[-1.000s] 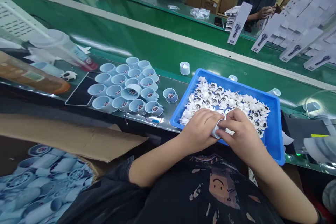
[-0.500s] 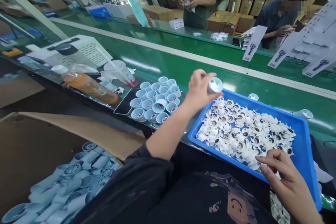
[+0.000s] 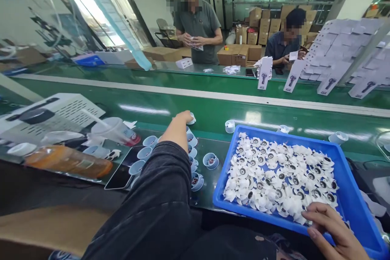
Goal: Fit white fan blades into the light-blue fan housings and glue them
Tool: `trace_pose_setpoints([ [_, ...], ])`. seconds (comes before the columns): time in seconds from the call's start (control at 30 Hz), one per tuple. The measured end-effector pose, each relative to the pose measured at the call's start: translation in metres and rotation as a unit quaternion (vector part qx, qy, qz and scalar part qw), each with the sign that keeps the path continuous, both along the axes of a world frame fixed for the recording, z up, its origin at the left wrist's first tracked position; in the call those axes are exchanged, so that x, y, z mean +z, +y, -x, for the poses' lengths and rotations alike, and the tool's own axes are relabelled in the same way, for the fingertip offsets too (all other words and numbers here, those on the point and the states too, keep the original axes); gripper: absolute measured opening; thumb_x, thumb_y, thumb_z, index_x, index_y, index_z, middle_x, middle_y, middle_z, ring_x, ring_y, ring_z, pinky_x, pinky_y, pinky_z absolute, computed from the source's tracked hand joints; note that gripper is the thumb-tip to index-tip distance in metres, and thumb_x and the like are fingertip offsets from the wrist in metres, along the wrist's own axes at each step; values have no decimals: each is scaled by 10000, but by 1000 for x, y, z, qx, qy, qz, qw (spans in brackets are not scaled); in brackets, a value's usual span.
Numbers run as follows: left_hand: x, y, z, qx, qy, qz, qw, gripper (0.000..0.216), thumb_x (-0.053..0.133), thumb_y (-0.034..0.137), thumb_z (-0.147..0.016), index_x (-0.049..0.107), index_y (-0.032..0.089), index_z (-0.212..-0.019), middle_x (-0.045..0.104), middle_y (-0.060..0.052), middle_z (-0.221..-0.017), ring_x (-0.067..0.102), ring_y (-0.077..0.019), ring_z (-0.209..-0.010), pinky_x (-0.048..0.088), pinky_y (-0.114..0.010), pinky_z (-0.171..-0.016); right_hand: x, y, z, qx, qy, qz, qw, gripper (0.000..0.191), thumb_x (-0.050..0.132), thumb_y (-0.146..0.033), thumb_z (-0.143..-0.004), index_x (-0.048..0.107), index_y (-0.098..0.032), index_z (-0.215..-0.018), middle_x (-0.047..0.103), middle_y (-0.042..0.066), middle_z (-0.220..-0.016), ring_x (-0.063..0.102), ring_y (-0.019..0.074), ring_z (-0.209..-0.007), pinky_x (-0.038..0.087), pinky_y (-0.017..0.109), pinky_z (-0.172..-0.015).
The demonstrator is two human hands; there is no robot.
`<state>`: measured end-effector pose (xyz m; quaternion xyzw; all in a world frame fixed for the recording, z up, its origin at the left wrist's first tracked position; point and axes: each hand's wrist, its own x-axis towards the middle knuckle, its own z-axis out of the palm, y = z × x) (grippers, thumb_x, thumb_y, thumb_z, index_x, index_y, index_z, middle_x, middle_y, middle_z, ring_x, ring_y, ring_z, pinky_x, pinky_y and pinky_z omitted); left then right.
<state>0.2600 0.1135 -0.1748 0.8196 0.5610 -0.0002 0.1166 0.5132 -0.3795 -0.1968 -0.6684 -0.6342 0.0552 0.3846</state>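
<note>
My left hand (image 3: pixel 182 118) is stretched out over the back of a cluster of light blue cup-shaped parts (image 3: pixel 144 153). Its fingers are closed around a light blue cup (image 3: pixel 191 118), largely covered by the hand. My sleeve hides much of the cluster; small reddish and dark parts show inside some cups. My right hand (image 3: pixel 332 225) hovers over the near right part of a blue tray (image 3: pixel 227 170), fingers loosely bent and apart, holding nothing visible. White fan wheels (image 3: pixel 274 174) with dark round hubs fill the tray, some close to my right fingertips.
Beyond the tray, three cups, one of them a light blue cup (image 3: pixel 230 126), stand on the green conveyor (image 3: pixel 207 115). A drink bottle (image 3: pixel 68 161) and plastic cup (image 3: pixel 115 131) are at left. A cardboard box (image 3: pixel 55 225) is below. Two people work opposite, near white boxes (image 3: pixel 265 74).
The cup that my left hand held by the tray now stands on the conveyor. That hand has moved left to another cup. The view has tilted up; my right hand stays over the tray.
</note>
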Motion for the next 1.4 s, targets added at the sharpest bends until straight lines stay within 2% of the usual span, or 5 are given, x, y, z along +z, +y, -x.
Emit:
trace_pose_setpoints([
  [0.17,17,-9,-17,9,28,-1,1000,869,693,409,-746,331,95,-1471,254,-263,-1550,261,-452,-1407,275,-588,-1092,7,3,9,1,18,27,999,184,607,-344,-907,725,-306,-1042,667,54,-1042,704,175,-920,583,162,-749],
  [0.47,12,-121,-14,-311,138,181,923,538,624,442,-827,552,276,-1334,545,-48,-1418,534,-245,-1247,416,-318,-1017,-4,8,3,72,45,38,996,182,577,-397,-945,702,-306,-1040,649,36,-1093,678,153,-992,556,165,-837],
  [0.67,0,-161,8,-267,247,132,922,530,672,235,-747,612,236,-1273,637,-126,-1275,591,-335,-1149,445,-428,-968,-3,6,2,115,76,33,990,199,581,-353,-949,693,-330,-1111,655,32,-1071,677,148,-986,562,164,-821],
  [1.17,-16,-71,42,75,156,-17,985,628,301,498,-952,369,174,-1486,370,-183,-1526,370,-394,-1383,381,-533,-1058,-16,-41,1,46,37,-6,998,230,559,-435,-968,693,-324,-1118,662,28,-1108,678,141,-1009,551,145,-844],
  [1.4,-33,-58,45,27,134,29,990,600,292,490,-963,342,219,-1497,452,-116,-1490,453,-283,-1352,384,-393,-1076,-22,-53,1,23,18,-13,999,217,546,-451,-970,693,-319,-1059,674,12,-1088,684,125,-994,534,119,-840],
])
